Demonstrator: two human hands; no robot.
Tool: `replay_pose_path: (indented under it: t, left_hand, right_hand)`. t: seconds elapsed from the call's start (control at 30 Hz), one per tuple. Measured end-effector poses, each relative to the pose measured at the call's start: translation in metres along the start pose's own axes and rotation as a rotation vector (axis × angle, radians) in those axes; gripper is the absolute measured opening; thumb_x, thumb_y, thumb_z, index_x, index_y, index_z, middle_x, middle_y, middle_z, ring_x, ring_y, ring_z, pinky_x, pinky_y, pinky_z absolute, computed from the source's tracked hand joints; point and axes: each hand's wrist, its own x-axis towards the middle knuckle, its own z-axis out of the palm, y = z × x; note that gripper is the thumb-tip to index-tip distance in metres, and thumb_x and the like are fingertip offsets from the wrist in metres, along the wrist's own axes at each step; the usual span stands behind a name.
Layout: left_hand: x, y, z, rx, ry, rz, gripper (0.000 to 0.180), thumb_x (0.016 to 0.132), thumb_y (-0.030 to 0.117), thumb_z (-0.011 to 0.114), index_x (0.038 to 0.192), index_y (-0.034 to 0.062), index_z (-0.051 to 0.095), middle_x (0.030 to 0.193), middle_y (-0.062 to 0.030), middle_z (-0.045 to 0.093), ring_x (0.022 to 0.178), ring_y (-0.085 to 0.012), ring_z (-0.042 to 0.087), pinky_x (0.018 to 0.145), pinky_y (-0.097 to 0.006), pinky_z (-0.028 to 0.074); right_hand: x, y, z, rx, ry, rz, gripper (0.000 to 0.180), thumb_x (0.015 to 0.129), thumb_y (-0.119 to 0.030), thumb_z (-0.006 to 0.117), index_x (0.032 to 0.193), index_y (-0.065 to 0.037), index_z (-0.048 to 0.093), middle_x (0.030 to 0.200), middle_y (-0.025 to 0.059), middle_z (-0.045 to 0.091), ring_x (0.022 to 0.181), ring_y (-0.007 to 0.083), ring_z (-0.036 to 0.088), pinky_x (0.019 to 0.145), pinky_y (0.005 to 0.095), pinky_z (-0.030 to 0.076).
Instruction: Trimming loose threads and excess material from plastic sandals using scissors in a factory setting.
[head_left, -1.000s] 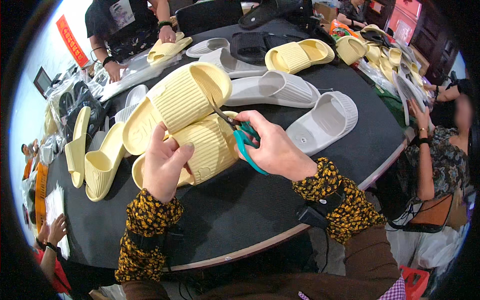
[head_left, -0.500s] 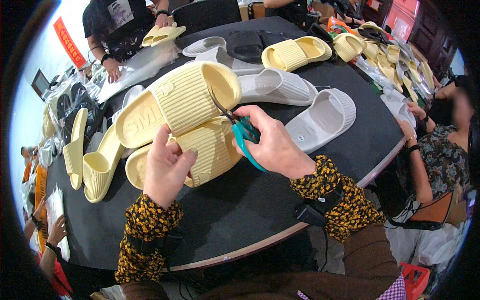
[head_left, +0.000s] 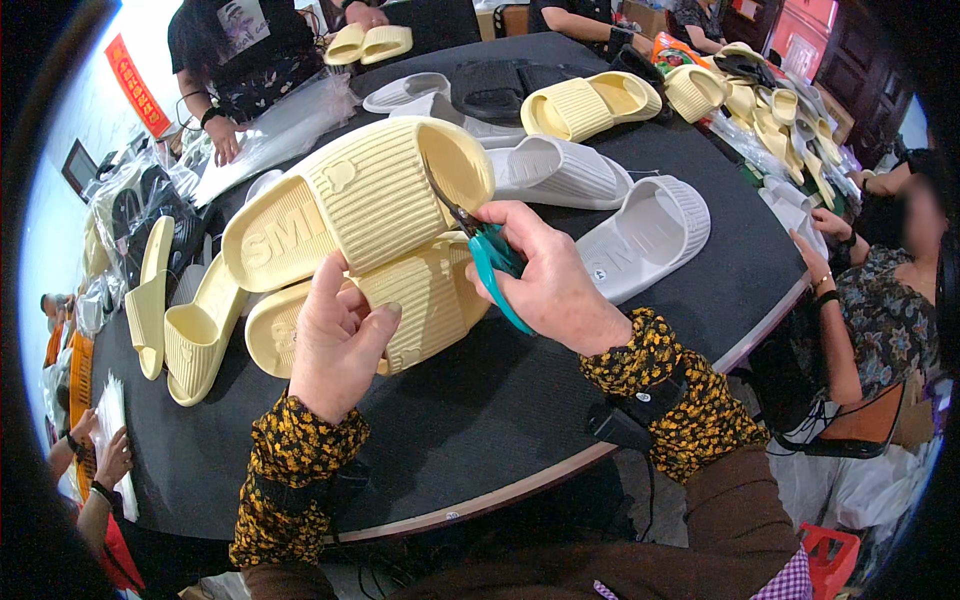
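My left hand (head_left: 343, 345) pinches a pair of pale yellow slide sandals, thumb and fingers closed at their inner sides. The upper slide (head_left: 385, 190) has a ribbed strap with a small raised bear-shaped outline. Partly beneath it lies the lower slide (head_left: 425, 305), tilted the same way. My right hand (head_left: 560, 275) is closed round the teal handles of a pair of scissors (head_left: 490, 265). The dark blades reach up to the strap edge of the upper slide, at its opening. Whether a thread sits between the blades is too small to tell.
Grey slides (head_left: 648, 240) lie right of and beyond my hands on the black table (head_left: 480, 440). Yellow slides (head_left: 205, 335) stand at the left, another yellow pair (head_left: 590, 105) at the back. Co-workers handle slides and clear plastic bags (head_left: 270, 140) around the table. Piled slides (head_left: 790, 130) fill the far right.
The held yellow slides have shifted slightly, and the scissors sit a little lower with more blade showing. Across the table, a co-worker's yellow pair has moved right.
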Motion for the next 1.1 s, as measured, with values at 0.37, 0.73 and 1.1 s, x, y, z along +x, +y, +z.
replay_pose_path:
  t: [0.37, 0.73, 1.1]
  left_hand:
    - [-0.001, 0.0, -0.001, 0.007, 0.02, -0.038, 0.051, 0.083, -0.012, 0.048, 0.129, -0.0001, 0.031, 0.108, -0.0195, 0.06, 0.1, -0.0202, 0.061, 0.081, -0.027, 0.05]
    - [-0.003, 0.01, -0.009, -0.114, 0.036, -0.083, 0.05, 0.076, -0.008, 0.048, 0.125, -0.0021, 0.037, 0.105, -0.0179, 0.062, 0.09, -0.0172, 0.061, 0.076, -0.024, 0.047]
    - [-0.004, 0.013, -0.015, 0.066, -0.07, -0.068, 0.064, 0.072, -0.004, 0.045, 0.134, -0.0037, 0.031, 0.1, -0.0142, 0.064, 0.082, -0.0139, 0.06, 0.073, -0.023, 0.046]
  right_hand:
    - [-0.003, 0.005, 0.001, 0.064, 0.089, 0.017, 0.039, 0.081, -0.007, 0.066, 0.116, 0.001, 0.05, 0.077, 0.0033, 0.059, 0.07, 0.0036, 0.053, 0.062, 0.0219, 0.046]
    - [0.008, 0.016, -0.01, 0.09, 0.243, 0.023, 0.047, 0.082, -0.022, 0.069, 0.116, 0.002, 0.047, 0.086, 0.0128, 0.06, 0.077, 0.0185, 0.059, 0.067, 0.0296, 0.047]
    - [0.011, 0.017, -0.013, 0.452, 0.277, 0.138, 0.046, 0.082, -0.011, 0.068, 0.12, 0.002, 0.046, 0.093, 0.0051, 0.06, 0.079, 0.0071, 0.055, 0.067, 0.0215, 0.047]
